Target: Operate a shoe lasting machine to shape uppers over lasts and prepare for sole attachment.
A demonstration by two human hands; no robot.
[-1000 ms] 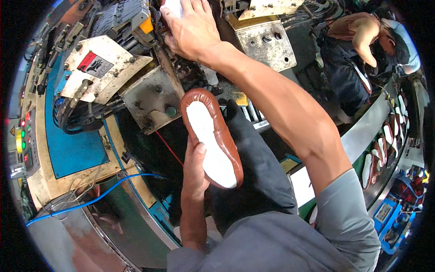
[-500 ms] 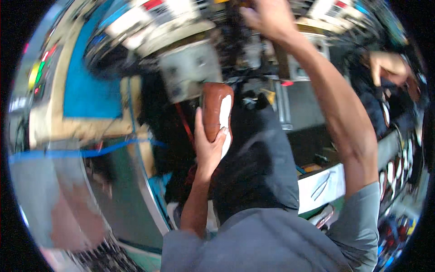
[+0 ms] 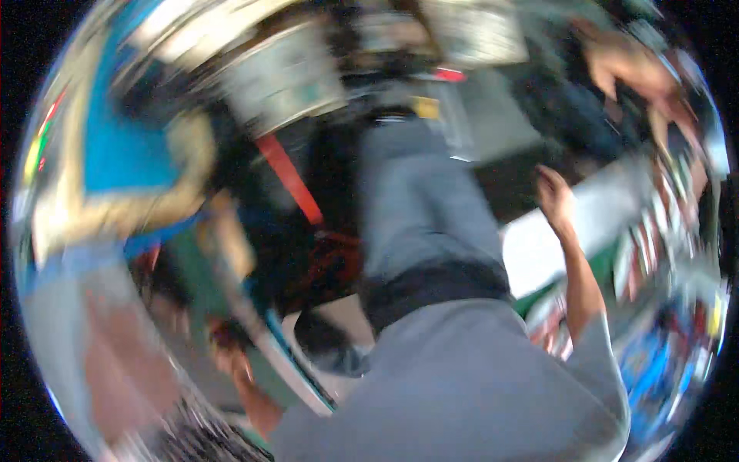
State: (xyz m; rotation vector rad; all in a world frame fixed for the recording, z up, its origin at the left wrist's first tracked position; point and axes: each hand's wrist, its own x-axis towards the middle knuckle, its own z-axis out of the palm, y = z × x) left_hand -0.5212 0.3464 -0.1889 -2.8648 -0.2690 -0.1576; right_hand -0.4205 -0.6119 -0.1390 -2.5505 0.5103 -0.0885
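Note:
My left hand (image 3: 233, 360) is low at the left, beside the edge of a green surface (image 3: 196, 296). At its fingers is a dark brown blur (image 3: 226, 333), too smeared to name. Motion also hides whether those fingers are closed. On the other side, my right hand (image 3: 556, 200) hangs in front of my right forearm, near a white sheet (image 3: 533, 258). Its fingers look partly bent, but blur leaves their state unclear, and no object shows in them.
Machinery with a pale box-shaped part (image 3: 281, 81) stands ahead. A red bar (image 3: 291, 179) slants below it. At the far left is a blue panel (image 3: 127, 150) in a pale frame. Another person's arm (image 3: 635, 69) reaches in at the right, above a rack of shoes (image 3: 647, 250).
My left hand has swung from the middle to the lower left; the brown shoe it held is no longer clearly visible. My right hand has dropped from the machine. The view has shifted.

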